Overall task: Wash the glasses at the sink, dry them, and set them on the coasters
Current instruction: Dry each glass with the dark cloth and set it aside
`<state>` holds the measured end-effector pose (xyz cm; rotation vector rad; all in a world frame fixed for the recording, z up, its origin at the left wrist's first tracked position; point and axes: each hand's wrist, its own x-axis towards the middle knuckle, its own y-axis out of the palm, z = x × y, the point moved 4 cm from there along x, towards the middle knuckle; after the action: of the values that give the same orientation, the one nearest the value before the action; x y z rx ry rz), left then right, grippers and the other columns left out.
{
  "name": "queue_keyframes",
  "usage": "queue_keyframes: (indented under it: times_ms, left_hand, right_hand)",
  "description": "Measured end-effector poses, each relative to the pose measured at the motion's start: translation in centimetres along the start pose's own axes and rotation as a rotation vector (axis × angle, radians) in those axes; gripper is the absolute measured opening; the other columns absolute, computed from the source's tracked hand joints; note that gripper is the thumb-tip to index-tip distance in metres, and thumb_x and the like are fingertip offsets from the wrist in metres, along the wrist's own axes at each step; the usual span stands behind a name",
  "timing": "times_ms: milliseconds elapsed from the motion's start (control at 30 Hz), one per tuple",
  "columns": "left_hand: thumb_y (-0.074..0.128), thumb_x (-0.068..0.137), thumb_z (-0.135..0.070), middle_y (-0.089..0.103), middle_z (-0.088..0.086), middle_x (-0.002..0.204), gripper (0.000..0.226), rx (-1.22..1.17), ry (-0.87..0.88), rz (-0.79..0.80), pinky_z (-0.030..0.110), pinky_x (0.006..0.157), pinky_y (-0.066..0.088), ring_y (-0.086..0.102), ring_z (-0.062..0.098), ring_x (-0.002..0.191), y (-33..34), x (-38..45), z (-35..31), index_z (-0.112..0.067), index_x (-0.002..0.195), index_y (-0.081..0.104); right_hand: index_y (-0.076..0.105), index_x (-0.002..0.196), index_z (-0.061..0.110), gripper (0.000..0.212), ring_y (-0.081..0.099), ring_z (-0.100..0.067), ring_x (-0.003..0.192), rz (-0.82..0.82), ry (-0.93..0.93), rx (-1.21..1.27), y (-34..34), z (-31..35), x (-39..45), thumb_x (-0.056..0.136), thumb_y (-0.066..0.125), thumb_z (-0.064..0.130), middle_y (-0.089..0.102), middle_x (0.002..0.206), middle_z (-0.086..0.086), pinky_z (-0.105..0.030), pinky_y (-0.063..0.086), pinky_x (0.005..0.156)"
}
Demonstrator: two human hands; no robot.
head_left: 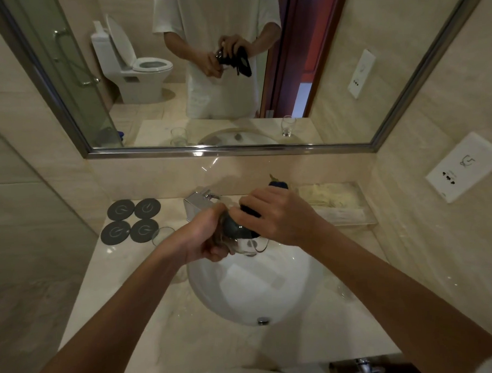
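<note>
Big mirror (262,72) fills the wall ahead of you, reflecting a toilet (138,67) and your own torso with both hands at a glass. Below it the pale stone surface (126,318) runs wall to wall, with the white sink (244,293) set in its middle and a drain fitting (263,320) at the near rim. Chrome tap (196,204) stands at the back of the sink, partly hidden by your hands.

Your left hand (207,238) is over the back of the sink, fingers curled round a clear glass (249,246) tipped on its side, mouth toward the right. Your right hand (280,213) grips a dark cloth (237,229), fingers closed on it, pushing it into and against the glass.

Clear tray (344,207) sits at back right on the surface, against the wall, holding pale packets. Wall socket plate (464,167) on the right wall.

Four round dark coasters (132,221) lie in a square at back left, touching or nearly so, none carrying a glass. A second clear glass (162,235) stands upright just beside the near-right coaster, left of your left hand. Another glass (346,292) is faintly visible on the surface right of the sink; details too blurred to tell.
</note>
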<state>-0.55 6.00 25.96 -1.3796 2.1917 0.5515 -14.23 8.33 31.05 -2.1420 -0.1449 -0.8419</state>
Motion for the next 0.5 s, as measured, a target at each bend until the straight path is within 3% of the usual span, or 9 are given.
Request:
queue_keyframes:
  times_ms: [67,167,267,333,433,500]
  left_hand:
    - [0.025,0.101,-0.04,0.053,0.013,0.05,0.048,-0.021,0.031,-0.007,0.016,0.043,0.018,0.026,0.013,0.035,0.0,-0.1,0.0,-0.009,0.073,0.047]
    - [0.026,0.102,-0.038,0.054,0.014,0.053,0.046,-0.139,0.147,0.018,0.019,0.043,0.017,0.026,0.014,0.035,0.2,0.0,0.0,-0.008,0.073,0.046]
    - [0.026,0.103,-0.039,0.05,0.014,0.065,0.041,-0.102,0.366,-0.01,0.023,0.045,0.023,0.032,0.017,0.046,0.0,0.1,-0.6,-0.009,0.083,0.046]
    - [0.028,0.105,-0.03,0.049,0.004,0.068,0.029,0.001,0.561,-0.146,0.025,0.046,0.032,0.04,0.018,0.055,-0.3,-0.2,-1.4,-0.012,0.085,0.041]
    - [0.038,0.099,-0.024,0.049,0.006,0.069,0.022,0.141,0.909,-0.277,0.021,0.053,0.039,0.043,0.012,0.06,-0.4,-1.5,-2.7,-0.013,0.082,0.045]
    - [0.038,0.097,-0.025,0.051,0.018,0.073,0.024,0.27,1.054,-0.269,0.025,0.055,0.04,0.044,0.019,0.061,-0.5,-2.2,-3.0,-0.005,0.087,0.048]
  right_hand:
    - [0.049,0.115,0.014,0.04,0.06,-0.022,0.059,0.036,0.165,0.074,0.3,-0.1,0.1,0.086,0.073,0.023,0.066,0.072,-0.006,-0.032,0.052,0.05]
    - [0.052,0.11,0.019,0.054,0.064,-0.019,0.057,0.105,0.631,0.323,0.4,-1.1,-0.1,0.071,0.08,0.044,0.069,0.07,-0.001,-0.03,0.054,0.051]
    - [0.06,0.103,0.017,0.038,0.068,-0.017,0.068,0.203,1.085,0.63,1.4,-1.9,-0.9,0.075,0.08,0.033,0.07,0.08,0.0,-0.032,0.059,0.066]
    - [0.066,0.102,0.014,0.025,0.071,-0.021,0.079,0.245,1.391,0.941,2.1,-1.6,-1.3,0.083,0.074,0.029,0.072,0.09,-0.006,-0.036,0.061,0.073]
    - [0.068,0.109,0.008,0.026,0.07,-0.024,0.077,0.319,1.826,1.643,2.0,0.8,-1.4,0.092,0.066,0.027,0.073,0.091,-0.013,-0.032,0.058,0.064]
    - [0.068,0.106,0.008,0.024,0.068,-0.023,0.07,0.377,1.899,1.877,1.4,1.8,-1.2,0.093,0.063,0.028,0.072,0.083,-0.011,-0.032,0.054,0.062]
